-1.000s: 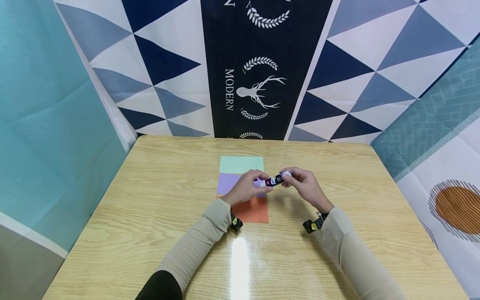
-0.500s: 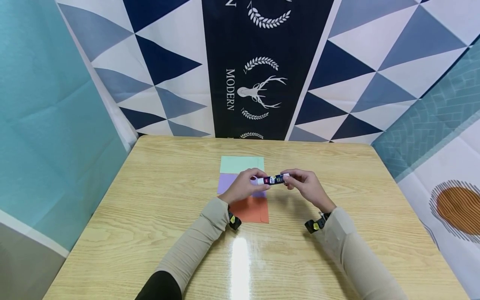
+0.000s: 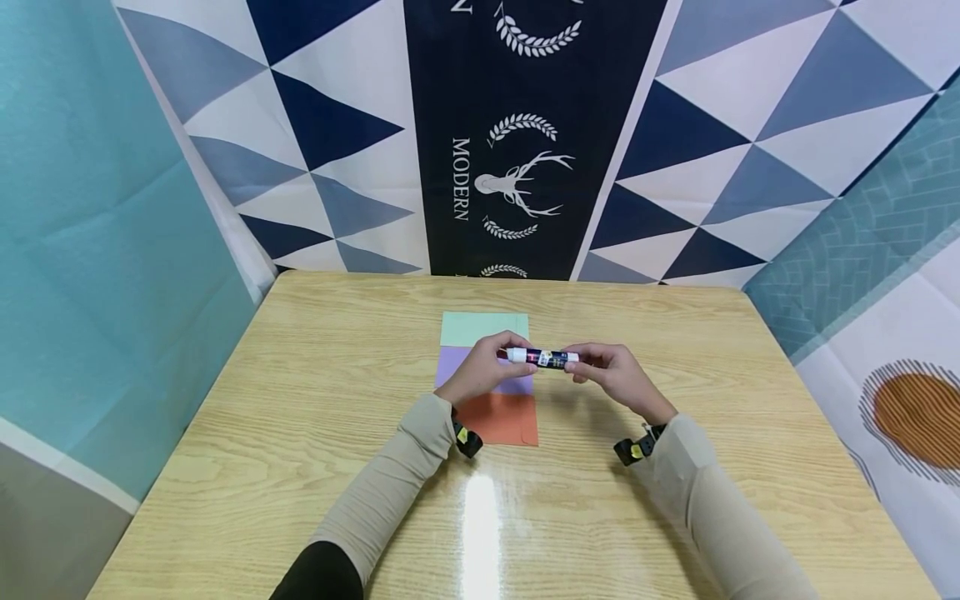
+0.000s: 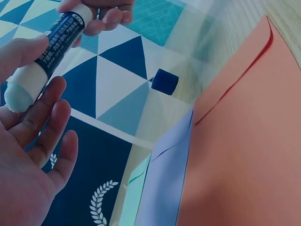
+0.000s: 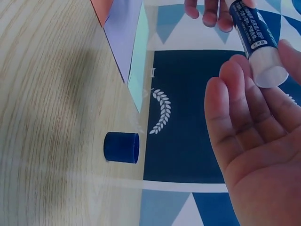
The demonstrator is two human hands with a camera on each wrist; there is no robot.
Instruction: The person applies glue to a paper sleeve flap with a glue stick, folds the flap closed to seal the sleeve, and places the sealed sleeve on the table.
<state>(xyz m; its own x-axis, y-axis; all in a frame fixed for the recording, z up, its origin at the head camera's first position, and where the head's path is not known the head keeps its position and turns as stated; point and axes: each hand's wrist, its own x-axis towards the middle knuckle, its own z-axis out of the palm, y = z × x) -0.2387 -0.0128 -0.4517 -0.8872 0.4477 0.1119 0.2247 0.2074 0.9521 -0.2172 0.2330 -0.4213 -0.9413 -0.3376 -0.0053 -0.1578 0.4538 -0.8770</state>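
Note:
A dark-labelled glue stick [image 3: 551, 358] spans the gap between both hands, lying nearly level above the table. My left hand [image 3: 489, 368] pinches its white end between thumb and fingers; pale glue [image 4: 19, 98] shows uncapped at that end in the left wrist view. The other end has a white base [image 5: 268, 69], gripped by the thumb and fingers of my right hand [image 3: 617, 375]. The dark blue cap [image 5: 121, 147] lies on its side on the table in the right wrist view; it is hidden in the head view.
Three overlapping envelopes lie on the wooden table [image 3: 315, 400]: mint green [image 3: 480, 327] at the back, purple [image 3: 452, 367] in the middle, orange [image 3: 504, 423] nearest. The left hand partly covers the purple and orange ones. Patterned cloth [image 3: 337, 125] hangs behind the table.
The glue stick has turned from a slant to nearly level, and more of its white left end shows. The left hand has shifted slightly left; the right hand has moved slightly right.

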